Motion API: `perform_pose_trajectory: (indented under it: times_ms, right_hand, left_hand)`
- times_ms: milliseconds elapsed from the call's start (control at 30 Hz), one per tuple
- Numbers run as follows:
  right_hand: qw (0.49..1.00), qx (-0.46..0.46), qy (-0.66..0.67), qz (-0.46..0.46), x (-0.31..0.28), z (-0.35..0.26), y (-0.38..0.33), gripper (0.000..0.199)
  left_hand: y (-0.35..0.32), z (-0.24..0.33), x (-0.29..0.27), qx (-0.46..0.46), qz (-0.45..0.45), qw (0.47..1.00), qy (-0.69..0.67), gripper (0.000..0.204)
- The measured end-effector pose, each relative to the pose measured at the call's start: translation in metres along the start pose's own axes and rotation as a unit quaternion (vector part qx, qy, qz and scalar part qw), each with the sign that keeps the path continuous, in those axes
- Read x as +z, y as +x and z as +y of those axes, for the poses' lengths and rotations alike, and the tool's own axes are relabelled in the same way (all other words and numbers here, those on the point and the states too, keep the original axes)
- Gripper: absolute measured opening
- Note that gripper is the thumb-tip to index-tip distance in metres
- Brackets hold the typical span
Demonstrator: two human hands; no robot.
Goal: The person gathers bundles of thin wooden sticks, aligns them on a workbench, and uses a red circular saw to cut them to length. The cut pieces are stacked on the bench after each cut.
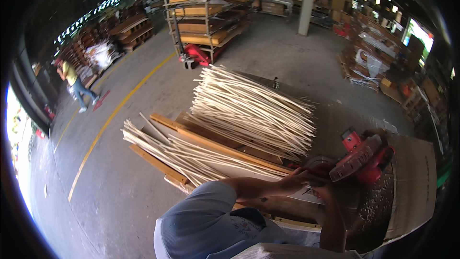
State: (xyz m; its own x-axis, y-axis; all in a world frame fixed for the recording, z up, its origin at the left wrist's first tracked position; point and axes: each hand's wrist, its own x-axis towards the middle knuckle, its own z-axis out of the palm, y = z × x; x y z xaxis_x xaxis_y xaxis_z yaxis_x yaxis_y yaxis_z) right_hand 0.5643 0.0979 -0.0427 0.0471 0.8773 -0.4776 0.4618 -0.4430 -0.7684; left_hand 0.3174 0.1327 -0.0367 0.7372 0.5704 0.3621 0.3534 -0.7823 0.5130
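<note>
We stand in a wide warehouse with a grey concrete floor (268, 52) marked by a yellow line (112, 115). We take the big stack of pale wooden strips (254, 110) as our landmark. It lies in the middle of the view, piled high on a flat wooden board (330, 115).

Beyond the stack stands a metal rack (206, 12) whose shelves are loaded with flat wooden panels, and a red pallet jack (196, 55) sits at its foot. Far left of the stack, a person in a yellow top (72, 84) bends forward near the wall.

Just left of the stack and lower, a looser bundle of the same pale strips (182, 151) lies across some long wooden boards (211, 144).

Right of the stack and nearer to us is the table (414, 182), a worn wooden top scattered with sawdust. On it sits a red power saw (362, 156), with its round blade guard toward the stack.

Our left hand (299, 177) reaches across to the saw and rests curled beside the blade guard, touching it. Our right hand (323, 193) is just below it, fingers bent over a thin pale piece at the table's edge; we cannot tell how firmly either hand grips.
</note>
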Motion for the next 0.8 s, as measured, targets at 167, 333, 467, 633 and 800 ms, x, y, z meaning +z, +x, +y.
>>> perform_pose_trajectory:
  times_ms: [167,333,467,633,800]
  right_hand:
    - [0.992,-0.111,0.003,0.065,0.031,-0.032,-0.002,0.015]
    - [0.927,-0.012,0.166,0.337,0.007,0.061,-0.039,0.026]
    - [0.728,-0.184,0.157,0.641,-0.021,-0.008,-0.067,0.035]
    - [0.755,-0.235,0.095,0.605,-0.162,-0.098,-0.119,0.066]
    - [0.9,-0.077,0.062,0.425,-0.171,-0.185,-0.119,0.096]
  left_hand:
    - [-0.009,-0.01,-0.018,0.04,-0.06,0.988,0.139,0.036]
    - [0.011,0.017,-0.003,0.105,-0.142,0.954,0.241,0.043]
    - [-0.012,-0.01,-0.021,0.112,-0.085,0.965,0.222,0.043]
    - [0.006,0.008,-0.006,0.142,-0.129,0.96,0.204,0.048]
    - [-0.007,-0.02,-0.017,0.108,-0.099,0.965,0.22,0.045]
